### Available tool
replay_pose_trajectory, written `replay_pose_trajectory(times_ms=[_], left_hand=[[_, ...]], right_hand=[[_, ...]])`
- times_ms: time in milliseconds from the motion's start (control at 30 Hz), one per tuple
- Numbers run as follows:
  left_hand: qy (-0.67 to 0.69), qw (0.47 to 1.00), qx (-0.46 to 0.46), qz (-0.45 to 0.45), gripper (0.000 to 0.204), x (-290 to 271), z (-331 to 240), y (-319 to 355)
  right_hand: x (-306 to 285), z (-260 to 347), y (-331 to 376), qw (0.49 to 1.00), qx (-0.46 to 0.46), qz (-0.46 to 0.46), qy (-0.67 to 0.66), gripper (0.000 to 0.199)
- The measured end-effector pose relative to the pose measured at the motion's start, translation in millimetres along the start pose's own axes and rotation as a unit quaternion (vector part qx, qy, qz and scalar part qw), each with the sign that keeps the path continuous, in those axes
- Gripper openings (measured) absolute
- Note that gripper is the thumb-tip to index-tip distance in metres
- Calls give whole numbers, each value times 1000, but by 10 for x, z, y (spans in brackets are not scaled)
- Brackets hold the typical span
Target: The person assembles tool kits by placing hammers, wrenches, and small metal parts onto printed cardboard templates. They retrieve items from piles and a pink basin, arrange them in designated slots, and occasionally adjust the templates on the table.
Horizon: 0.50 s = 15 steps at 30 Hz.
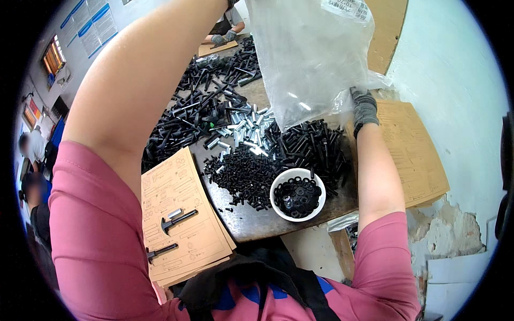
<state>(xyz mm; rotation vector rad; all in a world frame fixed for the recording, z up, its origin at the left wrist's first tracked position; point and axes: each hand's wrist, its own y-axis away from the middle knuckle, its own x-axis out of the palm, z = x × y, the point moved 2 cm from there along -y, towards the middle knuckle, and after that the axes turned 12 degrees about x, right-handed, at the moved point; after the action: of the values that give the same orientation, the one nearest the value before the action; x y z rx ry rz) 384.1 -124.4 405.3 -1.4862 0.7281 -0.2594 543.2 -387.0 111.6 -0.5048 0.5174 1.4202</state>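
A large clear plastic bag (313, 59) with a white label near its top hangs upright above the table. My right hand (365, 108), in a dark grey glove, is closed on the bag's lower right corner. My left arm reaches up to the top edge, where only the glove's cuff (232, 4) shows; its fingers are out of sight. Beneath the bag lie silver metal sleeves (250, 127), long black bolts (318, 147) and a heap of short black screws (241, 179). A white bowl (275, 206) full of black washers (297, 197) stands at the table's near edge.
Printed brown sheets (182, 214) lie at the left, bearing two black T-shaped parts and a silver sleeve. More brown sheets (412, 152) sit at the right by the wall. Black T-shaped parts (182, 117) pile up farther back. Across the table, a person's gloved hands (224, 38) work over cardboard.
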Motion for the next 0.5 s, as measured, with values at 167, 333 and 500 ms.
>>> replay_pose_trajectory(times_ms=[167, 333, 500], left_hand=[[-177, 982, -12, 63, 41, -177, -341, -92], [-134, 991, -13, -9, 40, -384, -215, -86], [-17, 998, -5, -61, 36, -527, 153, -350]], right_hand=[[-82, -128, -351, 992, -14, -23, -122, 58], [-516, 577, 386, 964, -5, -6, -267, 47], [-643, 872, 294, 929, 37, 25, -368, 41]])
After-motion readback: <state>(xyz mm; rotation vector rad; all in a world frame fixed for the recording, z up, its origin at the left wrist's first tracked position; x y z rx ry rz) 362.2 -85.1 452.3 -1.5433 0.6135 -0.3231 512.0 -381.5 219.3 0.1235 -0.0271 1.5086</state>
